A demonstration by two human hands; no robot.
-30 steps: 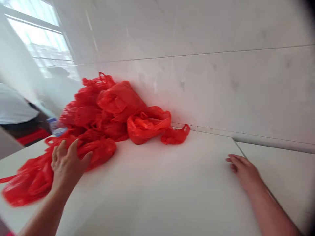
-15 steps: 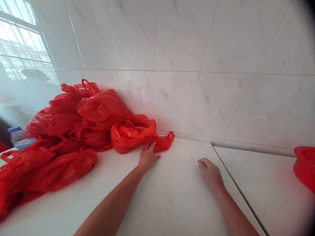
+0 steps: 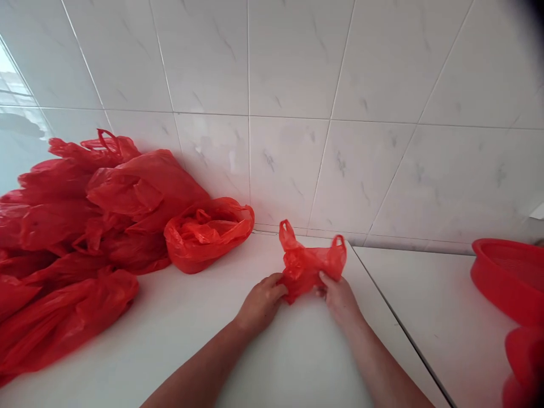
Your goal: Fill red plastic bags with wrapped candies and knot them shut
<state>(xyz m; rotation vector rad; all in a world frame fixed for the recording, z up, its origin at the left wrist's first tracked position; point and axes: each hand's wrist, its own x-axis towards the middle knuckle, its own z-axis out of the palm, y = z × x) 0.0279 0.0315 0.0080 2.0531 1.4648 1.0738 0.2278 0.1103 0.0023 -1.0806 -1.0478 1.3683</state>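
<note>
A small red plastic bag [image 3: 308, 269] with two loop handles pointing toward the wall is spread between my hands, just over the white table [image 3: 293, 351]. My left hand [image 3: 263, 300] pinches its lower left edge. On the other side, my right hand [image 3: 338, 294] grips the lower right part, thumb on top. Left of my hands rests an open red bag [image 3: 208, 232] with crumpled red plastic inside its rolled rim.
A large heap of red plastic bags [image 3: 140, 187] fills the left of the table against the tiled wall [image 3: 289, 68]. A red basin [image 3: 501, 283] stands at the right, past the seam between the tabletops, with another red object [image 3: 525, 351] nearer me.
The small bag has come from beside the open bag to the middle, between both hands. My right hand has moved left and taken hold of it. The view has shifted right.
</note>
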